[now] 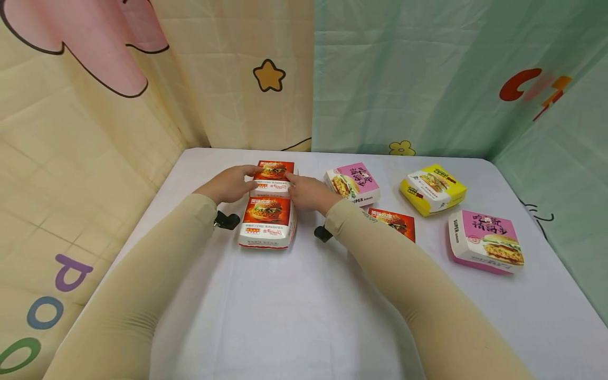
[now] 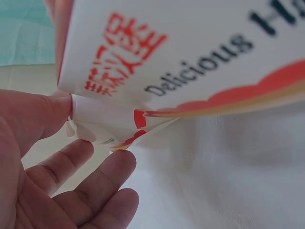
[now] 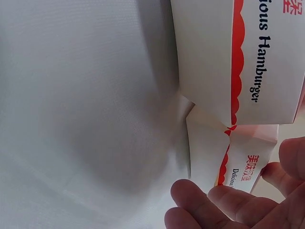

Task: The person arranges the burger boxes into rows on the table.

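Two red-and-white burger boxes stand one behind the other on the table, the far box (image 1: 274, 184) and the near box (image 1: 266, 221). My left hand (image 1: 230, 183) holds the far box at its left side, thumb toward me and fingers reaching to its top edge. At the opposite side my right hand (image 1: 311, 192) grips that same box with its fingertips at the right edge. In the left wrist view the near box (image 2: 190, 57) fills the foreground, and the lower fingers are loosely bent. The right wrist view shows the far box (image 3: 243, 164) beside the fingertips.
Right of my hands lie a pink burger box (image 1: 356, 182), a yellow burger box (image 1: 434, 187) and another pink box (image 1: 486, 240). Another red burger box (image 1: 401, 224) is partly hidden by my right sleeve. Curtains (image 1: 404, 79) hang behind the white table (image 1: 266, 311).
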Available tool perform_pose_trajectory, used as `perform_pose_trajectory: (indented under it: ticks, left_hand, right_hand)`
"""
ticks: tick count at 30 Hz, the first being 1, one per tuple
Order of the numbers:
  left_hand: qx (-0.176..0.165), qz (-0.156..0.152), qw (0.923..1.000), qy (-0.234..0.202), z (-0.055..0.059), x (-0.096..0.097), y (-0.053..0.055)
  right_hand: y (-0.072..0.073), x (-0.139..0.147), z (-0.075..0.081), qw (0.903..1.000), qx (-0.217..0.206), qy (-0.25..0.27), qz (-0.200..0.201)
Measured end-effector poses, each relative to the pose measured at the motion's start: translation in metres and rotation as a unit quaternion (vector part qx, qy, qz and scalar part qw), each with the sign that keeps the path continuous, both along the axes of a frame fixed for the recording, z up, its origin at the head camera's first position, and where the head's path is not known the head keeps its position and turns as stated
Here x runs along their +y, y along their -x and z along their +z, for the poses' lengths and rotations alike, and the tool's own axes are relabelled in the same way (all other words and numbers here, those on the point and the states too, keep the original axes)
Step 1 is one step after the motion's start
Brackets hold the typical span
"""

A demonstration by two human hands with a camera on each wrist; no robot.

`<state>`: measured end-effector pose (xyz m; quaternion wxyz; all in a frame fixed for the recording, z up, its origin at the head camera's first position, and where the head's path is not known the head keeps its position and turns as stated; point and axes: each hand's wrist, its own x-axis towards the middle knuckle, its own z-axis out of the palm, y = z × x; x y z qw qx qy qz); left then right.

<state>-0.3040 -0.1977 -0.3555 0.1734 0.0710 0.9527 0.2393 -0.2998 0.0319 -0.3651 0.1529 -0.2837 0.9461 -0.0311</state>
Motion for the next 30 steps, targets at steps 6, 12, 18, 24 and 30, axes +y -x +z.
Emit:
perform_pose_trajectory:
  ticks: [6, 12, 18, 24, 30]
  left_hand:
    - [0.006, -0.002, 1.0, 0.002, -0.0016, -0.0006, 0.0002]
    - [0.009, -0.005, 0.9999, -0.002, -0.0027, -0.0012, 0.0006]
    - [0.006, -0.004, 1.0, -0.001, -0.0016, -0.0009, -0.0002]
    - [0.006, -0.002, 1.0, 0.001, -0.0005, -0.0001, -0.0017]
    - [0.014, -0.012, 0.9998, 0.008, -0.0001, 0.0001, -0.0011]
  right_hand:
    - [0.0015, 0.0019, -0.0023, 0.9865, -0.058, 0.116, -0.1]
    - [0.0011, 0.0017, -0.0019, 0.9816, -0.068, 0.13, -0.122]
    - [0.0009, 0.0013, -0.0016, 0.9797, -0.076, 0.133, -0.13]
    - [0.0003, 0.001, -0.0031, 0.9789, -0.07, 0.135, -0.136]
    - [0.0001, -0.0002, -0.0038, 0.9753, -0.077, 0.14, -0.153]
